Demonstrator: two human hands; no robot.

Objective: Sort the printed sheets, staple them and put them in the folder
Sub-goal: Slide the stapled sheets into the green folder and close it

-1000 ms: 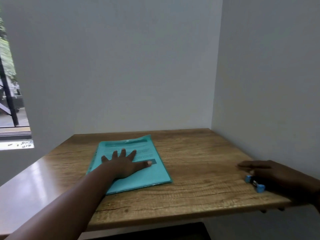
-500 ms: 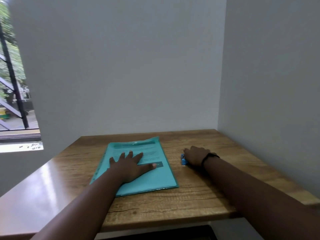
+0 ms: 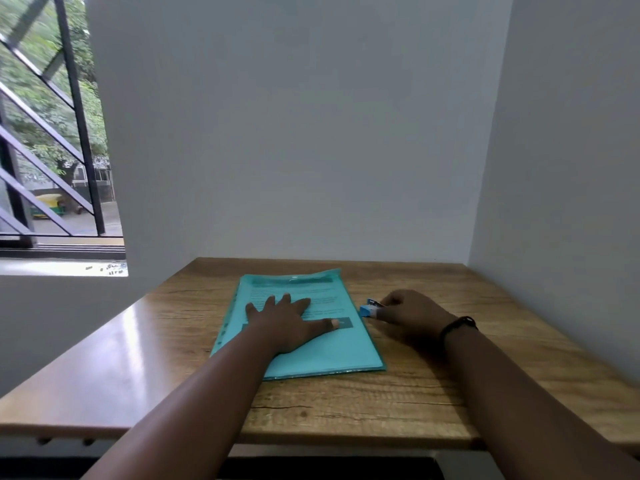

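Teal folder (image 3: 322, 348) lies flat on the wooden table (image 3: 433, 393), roughly mid-table, long axis running near to far, slightly skewed; punched-hole strip along its left edge. Printed sheets (image 3: 304, 289) show through the translucent cover, text lines and dark bands visible, wording too small to read. Left hand (image 3: 285, 320) rests palm down on the folder's middle, fingers straight and spread wide, thumb out to the right over a dark printed block. Small blue stapler (image 3: 370, 308) sits on the table just beside the folder's right edge, about level with the left hand. Right hand (image 3: 407, 315) on the table to the right of it, fingers curled, fingertips pinching the stapler's right end; dark band (image 3: 457, 327) on that wrist. Table fits into a corner of pale walls, far and right. Window (image 3: 52, 133) with dark slanted bars at far left, trees and a street beyond.
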